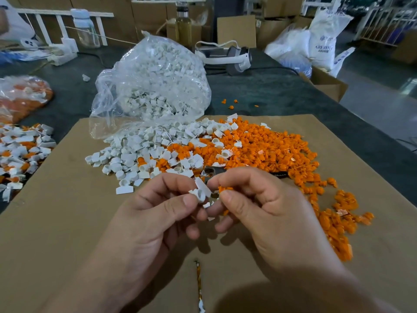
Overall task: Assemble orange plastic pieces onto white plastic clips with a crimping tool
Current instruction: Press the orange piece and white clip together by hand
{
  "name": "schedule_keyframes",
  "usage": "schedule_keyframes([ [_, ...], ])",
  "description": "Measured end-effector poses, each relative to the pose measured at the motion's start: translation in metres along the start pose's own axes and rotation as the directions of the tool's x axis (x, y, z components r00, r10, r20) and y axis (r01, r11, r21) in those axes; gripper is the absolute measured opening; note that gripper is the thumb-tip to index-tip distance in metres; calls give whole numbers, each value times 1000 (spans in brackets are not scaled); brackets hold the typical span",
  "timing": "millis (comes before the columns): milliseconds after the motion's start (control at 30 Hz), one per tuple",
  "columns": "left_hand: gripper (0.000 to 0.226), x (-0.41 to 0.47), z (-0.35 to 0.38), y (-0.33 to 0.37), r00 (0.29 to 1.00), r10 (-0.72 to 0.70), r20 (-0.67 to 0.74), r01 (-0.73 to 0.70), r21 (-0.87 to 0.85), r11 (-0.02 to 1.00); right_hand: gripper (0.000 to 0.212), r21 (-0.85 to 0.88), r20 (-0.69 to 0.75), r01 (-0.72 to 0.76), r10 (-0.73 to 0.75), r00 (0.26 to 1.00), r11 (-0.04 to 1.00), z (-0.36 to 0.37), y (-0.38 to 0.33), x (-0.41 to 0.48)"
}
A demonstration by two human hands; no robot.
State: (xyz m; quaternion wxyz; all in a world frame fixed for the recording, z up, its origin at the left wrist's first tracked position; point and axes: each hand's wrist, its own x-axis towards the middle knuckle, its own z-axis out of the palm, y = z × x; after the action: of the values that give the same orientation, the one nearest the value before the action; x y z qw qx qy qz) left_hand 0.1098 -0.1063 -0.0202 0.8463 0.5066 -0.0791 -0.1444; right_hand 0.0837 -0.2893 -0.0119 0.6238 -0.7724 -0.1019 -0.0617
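**Clip and orange piece meet between two hands above the cardboard**

The left hand (158, 213) pinches a small white plastic clip (201, 190) between the thumb and the curled forefinger. The other fingers are folded loosely beneath. The clip is held in the air above the flat brown cardboard sheet (67, 199), just in front of the loose piles. Its flat rectangular tab slants from upper left to lower right, and its round collar sits low against the left thumb tip.

The right hand (266, 211) grips a small orange plastic piece (225, 189) between thumb and forefinger, fingers curled tight. The piece sits just beside the clip's tab, close enough that I cannot tell whether the two touch. So little of it shows that its long axis cannot be read.

Right behind the fingertips lies a metal crimping tool (213, 171), half hidden by the hands. Its head is near the white parts and a dark grip runs off to the right under the orange heap.

On the cardboard, a heap of loose white clips (144, 152) spills from a clear plastic bag of white clips (153, 82). It blends on its right into a broad heap of loose orange pieces (275, 150). At the left edge lie a mixed white-and-orange pile (20, 147) and a clear bag of orange parts (22, 96) on the dark table cover (282, 93).
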Motion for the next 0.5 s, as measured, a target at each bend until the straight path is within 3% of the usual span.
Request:
schedule_keyframes([
  [167,19,-1,5,-6,993,92,-80,-83,112,990,16,-66,-9,64,-64,998,996,1,0,-1],
  [367,32,-3,2,-9,986,166,-32,-147,319,936,16,-5,8,-41,41,999,999,5,3,-1],
  [500,28,-4,-1,-11,968,249,-5,-215,492,844,11,116,73,-118,110,991,986,2,2,2],
])
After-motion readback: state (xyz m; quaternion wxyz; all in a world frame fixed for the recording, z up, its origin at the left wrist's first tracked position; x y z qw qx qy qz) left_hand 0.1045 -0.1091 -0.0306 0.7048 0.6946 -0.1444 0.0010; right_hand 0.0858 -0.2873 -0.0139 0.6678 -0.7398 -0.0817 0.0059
